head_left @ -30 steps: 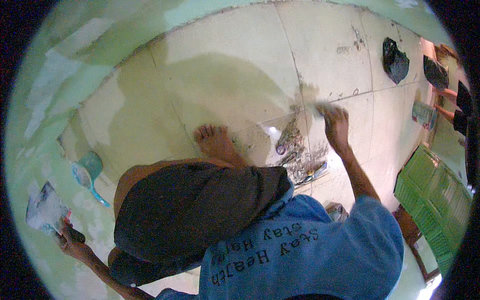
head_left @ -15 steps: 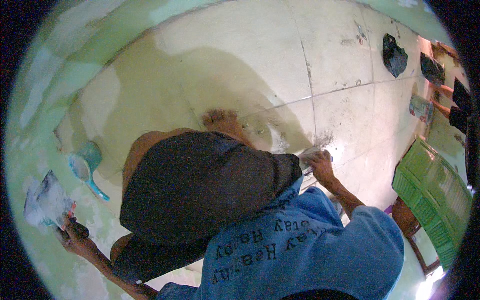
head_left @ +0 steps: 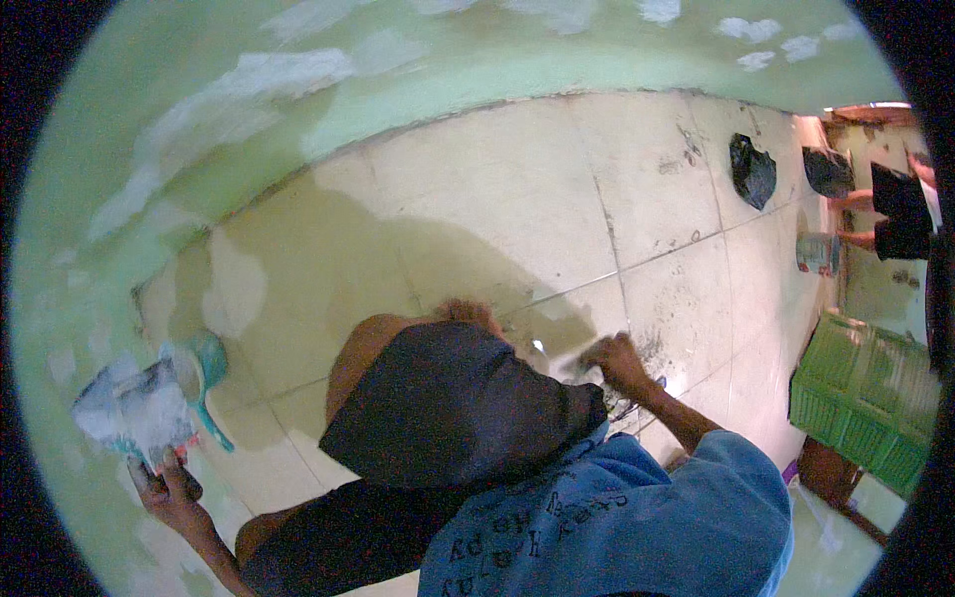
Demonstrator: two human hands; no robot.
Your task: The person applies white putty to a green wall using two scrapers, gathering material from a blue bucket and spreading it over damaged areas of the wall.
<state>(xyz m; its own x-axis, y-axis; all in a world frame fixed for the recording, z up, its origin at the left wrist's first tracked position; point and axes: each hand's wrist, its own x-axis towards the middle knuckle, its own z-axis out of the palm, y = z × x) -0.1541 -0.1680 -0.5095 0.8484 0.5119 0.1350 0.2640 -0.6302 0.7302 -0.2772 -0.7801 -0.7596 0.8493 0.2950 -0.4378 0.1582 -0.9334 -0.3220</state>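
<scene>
My left hand (head_left: 169, 488) grips the edge of a flat plate (head_left: 134, 406) smeared with white paste, with teal and reddish bits near the fingers. A teal dipper (head_left: 212, 363) with a long handle stands just beyond the plate, its bowl partly hidden by it. Down by the floor tiles, past my bent knee, my right hand (head_left: 619, 366) is closed around something pale and blurred that sticks out to the left. Its kind is not clear. A small blue bit (head_left: 661, 382) shows beside that wrist.
A green wall (head_left: 418, 75) with white patches curves along the far side and left. Dark specks mark the floor tiles (head_left: 676, 259). To the right are a black plastic bag (head_left: 753, 171), a clear container (head_left: 818, 253), a green crate (head_left: 865, 398) and another person's legs (head_left: 863, 239).
The view has tilted, showing more wall. My left hand has brought the plate up close to the dipper. My right hand remains low by the floor, its wrist turned differently.
</scene>
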